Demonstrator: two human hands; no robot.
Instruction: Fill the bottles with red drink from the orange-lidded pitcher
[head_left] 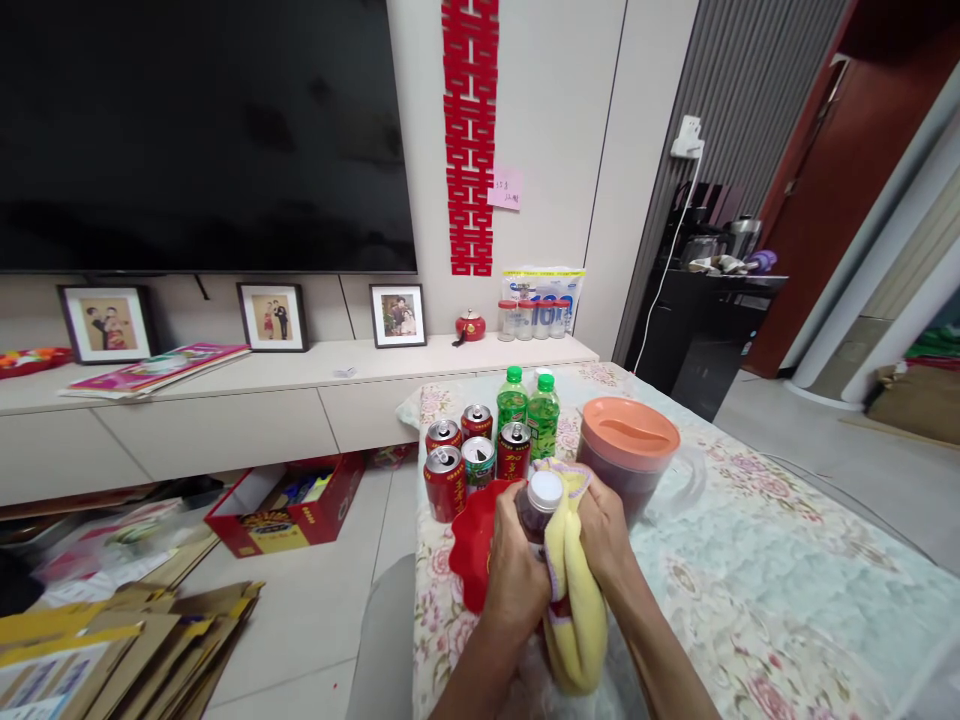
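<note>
My left hand (514,570) is wrapped round a dark bottle (534,520) with a white cap. My right hand (602,525) grips a yellow cloth (576,600) with a purple edge, which lies against the bottle's right side and hangs down below. Partly behind my left hand is a red scalloped dish (469,560). Several drink cans (445,485) stand beyond the dish, with two green-capped bottles (543,420) behind them. Just past my right hand stands a container of dark liquid (626,482) with an orange lid.
A floral tablecloth (757,560) covers the table. Beyond it, a white cabinet (375,385) bears framed photos, lidded jars and a red pot. On the floor at the left are a red box (330,515) and flattened cardboard (142,660). Clear plastic (686,485) lies right of the container.
</note>
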